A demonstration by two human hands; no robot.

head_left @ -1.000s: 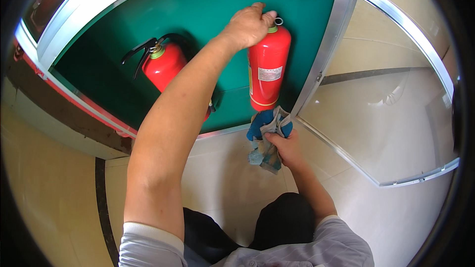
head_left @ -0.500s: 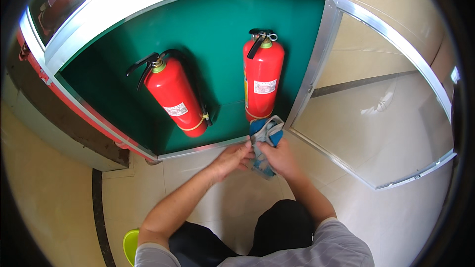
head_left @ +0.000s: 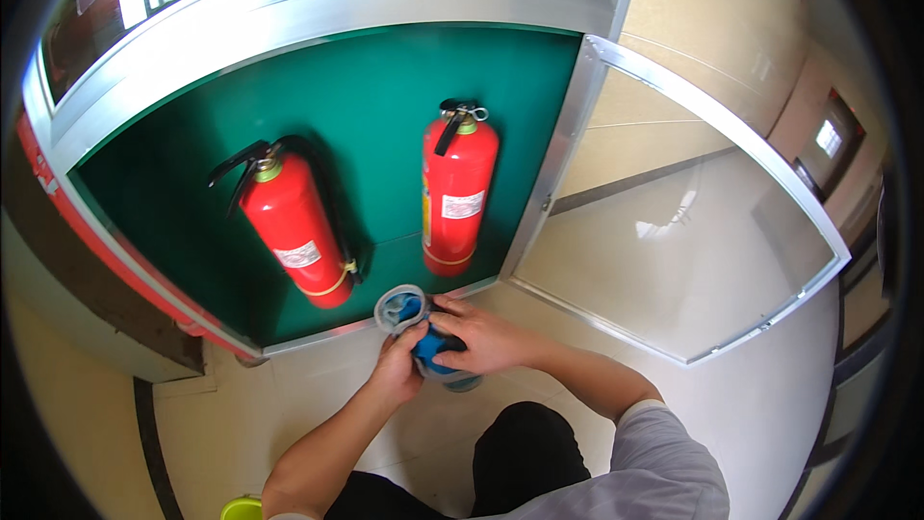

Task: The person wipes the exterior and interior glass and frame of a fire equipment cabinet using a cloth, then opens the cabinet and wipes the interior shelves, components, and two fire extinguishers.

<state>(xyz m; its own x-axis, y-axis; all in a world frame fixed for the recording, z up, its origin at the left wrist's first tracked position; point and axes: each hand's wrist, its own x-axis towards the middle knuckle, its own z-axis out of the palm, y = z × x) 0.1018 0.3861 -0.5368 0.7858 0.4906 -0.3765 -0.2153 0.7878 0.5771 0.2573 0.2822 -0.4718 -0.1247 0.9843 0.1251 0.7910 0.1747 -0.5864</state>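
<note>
A crumpled blue and grey cloth [head_left: 400, 304] is bunched between my hands, in front of the cabinet's lower edge. My left hand [head_left: 397, 364] grips it from the near left side, thumb on top. From the right, my right hand [head_left: 481, 339] curls its fingers over the cloth's middle. Inside the green-lined cabinet [head_left: 356, 48] two red fire extinguishers stand apart. The left extinguisher [head_left: 289, 212] appears tilted, with its black hose along its right side. The right extinguisher [head_left: 462, 169] is more upright and stands just beyond my hands.
The cabinet's glass door [head_left: 707, 91] stands swung out to the right in its metal frame. A yellow-green container [head_left: 241, 508] shows partly at the lower left, beside my left arm. Pale tiled floor [head_left: 318, 395] lies below. A beige wall [head_left: 693, 0] rises behind the door.
My view has shifted, so the cabinet sits lower and further left. My hands have turned the cloth over and bunched it; the right hand has moved across its top.
</note>
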